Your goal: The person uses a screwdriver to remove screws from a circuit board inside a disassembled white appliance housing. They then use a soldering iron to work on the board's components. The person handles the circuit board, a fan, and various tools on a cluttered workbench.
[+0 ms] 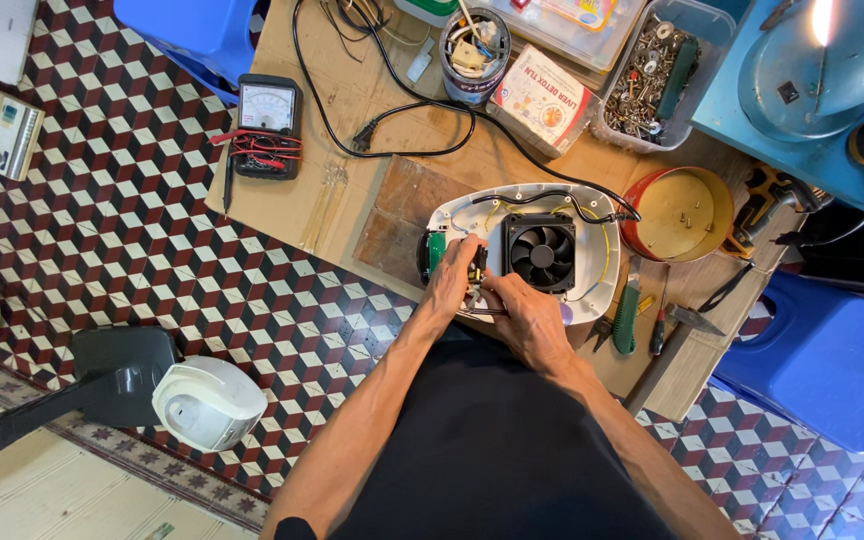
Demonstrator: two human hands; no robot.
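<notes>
While both hands meet at the centre of the frame, the wooden surface stretches from top centre down to the lower right, set over a floor of red, black and white cube-pattern tiles. On it, right at centre, lies the opened white oval plastic appliance shell, wires looping inside and a black square cooling fan at its middle. Upper right of it sits a round red-rimmed metal dish, and above that a clear plastic tub of screws and metal bits. Over at upper left of the surface, a black analog multimeter with red leads rests flat. Now the hands: the left hand presses on the shell's left end, its fingers bent together over a small dark component just left of the fan. The right hand lies just below the fan, fingers curled toward that same part; whether they pinch it, I cannot tell.
</notes>
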